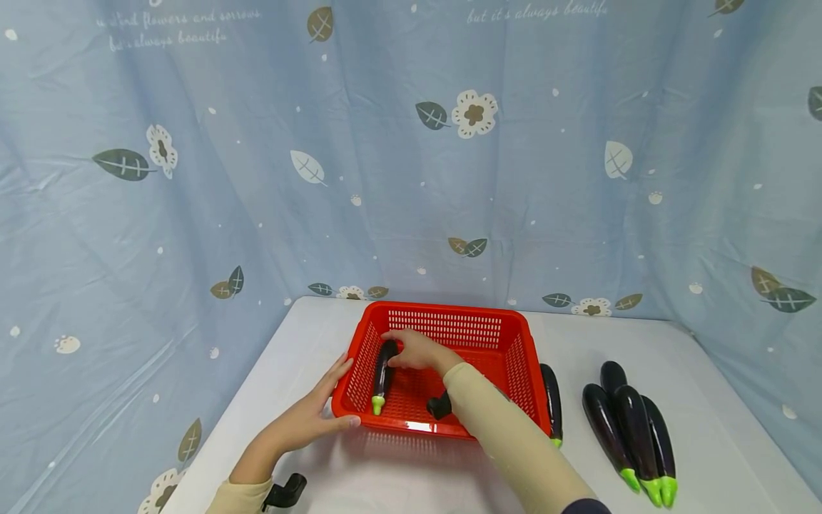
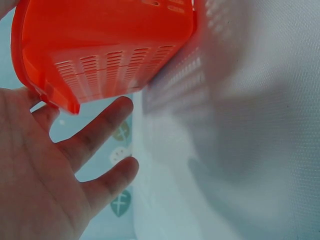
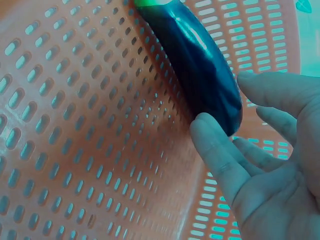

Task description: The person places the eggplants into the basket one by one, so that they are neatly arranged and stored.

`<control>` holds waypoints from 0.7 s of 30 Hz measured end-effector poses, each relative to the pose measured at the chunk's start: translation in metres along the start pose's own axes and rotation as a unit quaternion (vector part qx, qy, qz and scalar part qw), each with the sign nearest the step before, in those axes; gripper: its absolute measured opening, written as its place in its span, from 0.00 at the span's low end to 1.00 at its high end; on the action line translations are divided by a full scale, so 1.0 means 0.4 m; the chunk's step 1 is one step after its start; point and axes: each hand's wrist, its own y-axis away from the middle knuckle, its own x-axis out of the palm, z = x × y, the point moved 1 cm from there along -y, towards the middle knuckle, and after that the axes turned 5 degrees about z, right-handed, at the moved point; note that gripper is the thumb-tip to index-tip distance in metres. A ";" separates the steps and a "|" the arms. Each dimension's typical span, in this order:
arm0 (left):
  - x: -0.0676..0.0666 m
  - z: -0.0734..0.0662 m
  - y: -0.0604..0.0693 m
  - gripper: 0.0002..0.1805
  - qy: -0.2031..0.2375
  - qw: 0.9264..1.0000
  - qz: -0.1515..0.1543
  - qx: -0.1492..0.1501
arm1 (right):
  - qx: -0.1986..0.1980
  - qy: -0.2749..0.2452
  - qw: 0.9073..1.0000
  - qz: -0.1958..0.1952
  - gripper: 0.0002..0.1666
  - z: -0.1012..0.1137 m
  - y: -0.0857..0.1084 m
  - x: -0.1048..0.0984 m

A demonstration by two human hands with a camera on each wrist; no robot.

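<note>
A dark purple eggplant (image 1: 383, 375) with a green stem end lies along the left side inside a red perforated basket (image 1: 449, 430). My right hand (image 1: 417, 350) reaches into the basket and holds the eggplant's far rounded end. In the right wrist view, thumb and fingers (image 3: 215, 145) stand on both sides of that end of the eggplant (image 3: 200, 60), with a gap before the palm. My left hand (image 1: 308, 417) rests at the basket's near left corner, its fingers extended and spread. In the left wrist view two fingers (image 2: 95, 135) stand clear of the basket (image 2: 110, 45).
Just outside the basket's right wall lies another eggplant (image 1: 551, 403). Farther right, several eggplants (image 1: 632, 421) lie in a pile, most green ends facing me. All stand on a white table (image 1: 385, 471). A blue patterned curtain (image 1: 398, 178) hangs behind and at the sides.
</note>
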 end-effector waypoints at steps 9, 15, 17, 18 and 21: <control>0.000 0.000 -0.005 0.55 -0.003 1.000 0.002 -0.003 | 0.003 0.001 1.000 -0.006 0.33 -0.011 0.009 -0.006; 0.000 0.001 -0.004 0.55 -0.005 1.000 0.002 -0.008 | 0.019 -0.013 1.000 -0.005 0.34 -0.013 0.027 -0.010; 0.001 0.003 -0.004 0.55 -0.006 1.000 0.002 -0.007 | 0.026 -0.017 1.000 -0.006 0.34 -0.016 0.032 -0.012; 0.001 0.004 -0.004 0.55 -0.007 1.000 0.002 -0.006 | 0.029 -0.019 0.999 -0.006 0.34 -0.016 0.035 -0.012; 0.002 0.006 -0.004 0.55 -0.008 1.000 0.001 -0.004 | 0.035 -0.026 0.999 -0.006 0.33 -0.019 0.043 -0.015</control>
